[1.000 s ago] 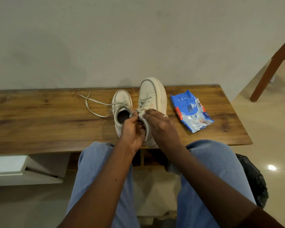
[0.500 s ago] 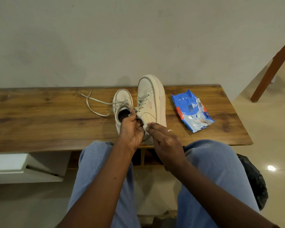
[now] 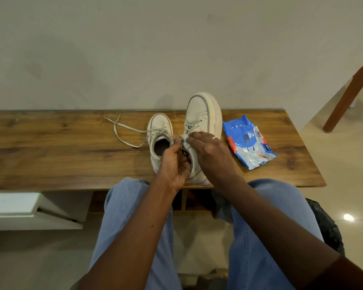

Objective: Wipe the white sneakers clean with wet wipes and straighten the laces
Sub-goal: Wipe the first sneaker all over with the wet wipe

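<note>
Two white sneakers up there, left sneaker (image 3: 159,126) and right sneaker (image 3: 201,110). Two hands, left hand (image 3: 174,162) and right hand (image 3: 211,152). Just one ring (image 3: 214,137) showing. One blue wet wipes pack (image 3: 247,143). One loose lace (image 3: 122,132) trailing off, two ends visible. Laces on the right sneaker too bunched under the fingers to count, tbh. One wooden bench (image 3: 50,147). Two denim legs, left leg (image 3: 130,206) and right leg (image 3: 270,216). One black bag (image 3: 327,227) down on the floor. One brown chair leg (image 3: 348,86) clearly in shot. One white shelf thing (image 3: 13,204) too.

blue wipes pack (image 3: 247,141), print too blurred to read
</note>
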